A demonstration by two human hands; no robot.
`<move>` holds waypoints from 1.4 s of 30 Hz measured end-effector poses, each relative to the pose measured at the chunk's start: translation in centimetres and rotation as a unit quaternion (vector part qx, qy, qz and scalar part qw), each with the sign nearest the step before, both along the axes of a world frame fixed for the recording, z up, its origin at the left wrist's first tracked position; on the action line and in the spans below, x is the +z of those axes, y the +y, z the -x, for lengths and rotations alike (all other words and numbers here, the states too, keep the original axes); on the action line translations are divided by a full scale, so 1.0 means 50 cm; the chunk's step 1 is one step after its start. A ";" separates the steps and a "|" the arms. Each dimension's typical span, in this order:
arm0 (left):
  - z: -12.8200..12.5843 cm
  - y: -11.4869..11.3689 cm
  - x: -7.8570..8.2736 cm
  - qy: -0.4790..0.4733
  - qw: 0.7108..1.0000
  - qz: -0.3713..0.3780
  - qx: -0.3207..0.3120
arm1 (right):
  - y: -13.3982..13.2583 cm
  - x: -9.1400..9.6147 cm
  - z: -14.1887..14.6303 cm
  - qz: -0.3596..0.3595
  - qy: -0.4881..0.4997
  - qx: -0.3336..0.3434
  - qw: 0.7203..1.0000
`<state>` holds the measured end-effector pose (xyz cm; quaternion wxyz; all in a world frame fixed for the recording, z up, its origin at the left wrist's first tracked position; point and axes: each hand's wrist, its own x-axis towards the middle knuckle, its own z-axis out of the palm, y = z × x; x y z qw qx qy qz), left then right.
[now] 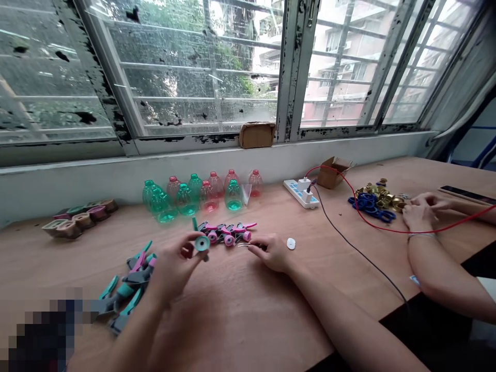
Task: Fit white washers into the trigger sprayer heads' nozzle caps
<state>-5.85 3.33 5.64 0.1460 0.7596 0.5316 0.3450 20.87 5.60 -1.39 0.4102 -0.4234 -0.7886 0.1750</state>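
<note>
Raised over the table, my left hand (172, 271) grips a teal and grey spray-bottle trigger head (202, 243), its round open end facing me. My right hand (274, 253) rests on the table, fingers closed around tweezers (243, 245) whose thin metal tips point left. Just beyond both hands lies a row of pink and grey trigger heads (229, 239). More trigger heads, mostly teal and grey (126, 290), are heaped left of my left forearm. A small white disc (291, 243) lies right of my right hand.
Green bottles (188, 201) and red bottles (210, 199) stand by the wall. A power strip (301, 194) trails a black cable and a red cable (360, 219). At right, another person's hands (422, 212) are beside brass parts (377, 195) and blue rings (371, 206).
</note>
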 end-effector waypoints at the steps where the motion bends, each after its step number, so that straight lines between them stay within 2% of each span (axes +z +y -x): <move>1: -0.020 -0.005 -0.016 -0.014 1.000 0.005 -0.028 | 0.003 -0.001 -0.003 -0.002 0.016 -0.007 1.000; 5: -0.081 -0.017 -0.083 0.022 0.993 0.048 -0.106 | -0.001 0.011 -0.019 0.008 0.064 -0.056 0.996; 8: -0.092 -0.018 -0.106 0.026 0.987 0.079 -0.140 | -0.028 0.042 -0.019 0.008 -0.029 -0.017 0.999; 11: -0.087 -0.017 -0.109 0.009 0.984 0.081 -0.156 | -0.066 0.075 -0.002 -0.030 -0.199 0.011 0.979; 15: -0.085 -0.016 -0.108 -0.012 0.983 0.064 -0.169 | -0.095 0.112 0.027 -0.051 -0.368 -0.055 0.927; 18: -0.087 -0.016 -0.110 -0.006 0.983 0.063 -0.173 | -0.103 0.133 0.043 -0.055 -0.433 -0.060 0.898; 22: -0.088 -0.017 -0.110 0.023 0.984 0.047 -0.171 | -0.117 0.152 0.065 -0.060 -0.493 -0.018 0.868; 24: -0.087 -0.017 -0.109 0.041 0.982 0.039 -0.180 | -0.123 0.156 0.071 -0.045 -0.505 0.006 0.862; 29: -0.080 -0.018 -0.109 0.061 0.974 0.039 -0.214 | -0.117 0.144 0.050 -0.027 -0.466 0.004 0.884; 34: -0.079 -0.021 -0.108 0.055 0.972 0.035 -0.227 | -0.111 0.089 0.014 -0.058 -0.380 -0.011 0.923; 38: -0.080 -0.025 -0.107 0.034 0.976 0.039 -0.213 | -0.117 0.053 0.010 -0.089 -0.314 -0.029 0.945; 42: -0.079 -0.027 -0.106 0.033 0.979 0.047 -0.194 | -0.119 0.047 0.013 -0.099 -0.298 -0.039 0.949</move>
